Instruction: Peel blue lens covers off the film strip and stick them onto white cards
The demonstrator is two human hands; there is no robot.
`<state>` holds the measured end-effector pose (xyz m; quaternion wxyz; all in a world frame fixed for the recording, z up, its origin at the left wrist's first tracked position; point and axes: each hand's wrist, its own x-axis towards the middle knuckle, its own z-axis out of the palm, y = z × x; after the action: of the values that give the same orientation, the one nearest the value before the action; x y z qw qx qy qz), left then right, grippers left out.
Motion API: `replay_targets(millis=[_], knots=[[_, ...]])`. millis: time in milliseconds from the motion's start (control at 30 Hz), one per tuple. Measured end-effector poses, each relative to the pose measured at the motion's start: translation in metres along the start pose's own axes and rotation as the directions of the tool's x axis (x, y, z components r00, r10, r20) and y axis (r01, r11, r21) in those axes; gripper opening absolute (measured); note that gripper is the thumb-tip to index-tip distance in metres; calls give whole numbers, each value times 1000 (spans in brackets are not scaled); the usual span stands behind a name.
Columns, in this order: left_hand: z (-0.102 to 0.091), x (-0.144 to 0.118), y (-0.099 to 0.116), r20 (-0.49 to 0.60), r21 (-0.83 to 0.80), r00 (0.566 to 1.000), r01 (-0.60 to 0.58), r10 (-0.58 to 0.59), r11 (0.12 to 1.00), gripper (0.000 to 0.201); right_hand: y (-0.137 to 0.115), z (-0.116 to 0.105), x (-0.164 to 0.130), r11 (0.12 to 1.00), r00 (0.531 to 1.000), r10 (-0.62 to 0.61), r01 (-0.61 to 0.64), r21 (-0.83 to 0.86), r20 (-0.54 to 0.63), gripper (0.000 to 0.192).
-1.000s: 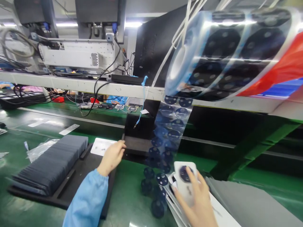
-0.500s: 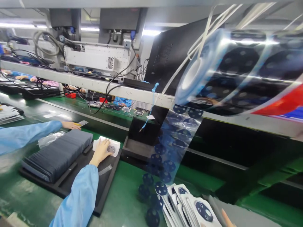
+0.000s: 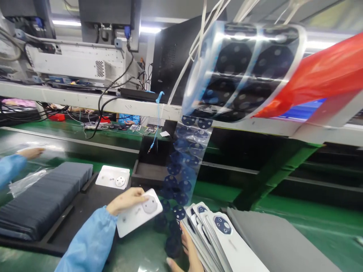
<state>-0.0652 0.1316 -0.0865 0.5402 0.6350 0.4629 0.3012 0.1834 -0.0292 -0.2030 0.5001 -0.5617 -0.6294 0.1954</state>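
Observation:
My left hand [image 3: 127,201], in a light blue sleeve, pinches a white phone back cover [image 3: 133,221] by its upper edge. The cover is tilted, and a round grey camera area faces me. At bottom centre my right hand [image 3: 190,251] is partly cut off; its thumb and fingers are spread with nothing between them. Its fingertips are beside a fanned stack of white phone back covers [image 3: 235,245] bearing dark blue round camera films. A clear film strip with dark blue discs [image 3: 181,170] hangs down behind that hand. More white covers [image 3: 109,176] lie on the black tray [image 3: 85,204].
A film roll [image 3: 241,71] sits on the shelf [image 3: 136,104], a red plastic sheet [image 3: 317,79] beside it. A grey padded sheet [image 3: 272,234] lies at right, a dark grey stack [image 3: 48,196] at left. A co-worker's hand [image 3: 31,152] reaches in at far left.
My left hand has lifted a cover off the tray and brought it right and nearer. My right hand has moved left to the stack's edge. The view has swung right.

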Motion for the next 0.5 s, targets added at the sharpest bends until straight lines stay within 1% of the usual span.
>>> replay_targets(millis=[67,133,200,267,333,433,500], knots=[[15,-1,2,118,-43,993,33,-28,999,30,-4,1,11,984,996,89,-89,152,8,58],[22,-2,6,209,-109,977,63,-39,992,31,-13,-3,24,968,993,110,-116,223,39,44],[24,-5,12,281,-183,959,94,-39,979,39,-26,-10,36,973,996,74,-84,213,57,40],[26,-10,21,308,-250,951,108,-26,962,48,-40,-18,50,985,998,9,-20,173,63,40],[28,-17,31,263,-317,965,97,-11,943,52,-55,-26,64,989,994,-87,77,127,71,33],[32,-27,44,108,-398,994,59,-17,915,51,-72,-34,78,969,966,-242,236,73,92,20],[33,-32,50,31,-422,999,51,-42,905,50,-80,-34,80,938,935,-346,347,-8,77,22]])
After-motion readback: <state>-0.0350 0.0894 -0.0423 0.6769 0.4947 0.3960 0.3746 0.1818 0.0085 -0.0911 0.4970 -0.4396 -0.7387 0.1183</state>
